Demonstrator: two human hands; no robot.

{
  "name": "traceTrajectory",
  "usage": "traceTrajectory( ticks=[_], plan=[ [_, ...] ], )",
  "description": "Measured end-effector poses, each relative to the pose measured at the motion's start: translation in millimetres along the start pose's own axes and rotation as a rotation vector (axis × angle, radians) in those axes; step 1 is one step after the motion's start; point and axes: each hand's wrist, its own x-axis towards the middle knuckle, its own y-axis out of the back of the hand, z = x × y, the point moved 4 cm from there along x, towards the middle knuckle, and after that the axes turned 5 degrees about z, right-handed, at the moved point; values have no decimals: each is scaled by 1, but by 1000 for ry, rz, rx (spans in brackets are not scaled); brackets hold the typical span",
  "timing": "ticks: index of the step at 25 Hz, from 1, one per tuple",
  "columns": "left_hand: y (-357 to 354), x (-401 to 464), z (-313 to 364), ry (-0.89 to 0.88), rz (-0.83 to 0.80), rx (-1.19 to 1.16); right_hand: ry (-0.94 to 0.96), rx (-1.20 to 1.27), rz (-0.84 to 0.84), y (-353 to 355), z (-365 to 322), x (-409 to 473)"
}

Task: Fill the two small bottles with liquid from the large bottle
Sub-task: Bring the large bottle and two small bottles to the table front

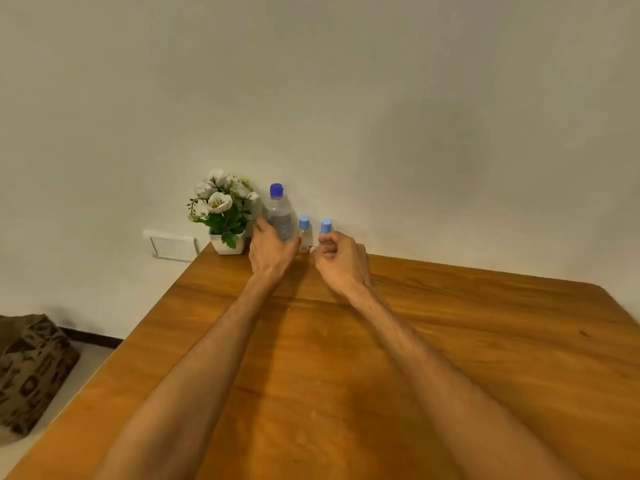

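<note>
A large clear bottle [279, 213] with a dark blue cap stands at the far edge of the wooden table [450, 358], against the wall. My left hand [272, 249] wraps around its lower part. Right of it stand two small clear bottles with light blue caps: one [304, 233] between my hands, the other [325, 227] partly hidden behind my right hand [341, 259]. That hand's fingers curl around the second small bottle's body. All caps are on.
A white pot of artificial white flowers [223, 211] stands just left of the large bottle at the table's corner. A wall socket [171, 245] is on the wall to the left. A patterned bag [29, 368] lies on the floor at left.
</note>
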Motion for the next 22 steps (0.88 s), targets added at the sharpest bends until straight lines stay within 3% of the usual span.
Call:
traceTrajectory(
  ticks=[4,9,18,22],
  plan=[
    [-5,12,-1,112,27,-81,-20,25,32,10,3,3],
    [3,8,-24,37,67,-13,-25,-9,41,21,6,-3],
    [-6,24,-6,123,-95,-178,-71,18,2,42,12,-25],
    [-7,28,-15,86,-60,-130,-56,52,-46,22,-11,-1]
  ],
)
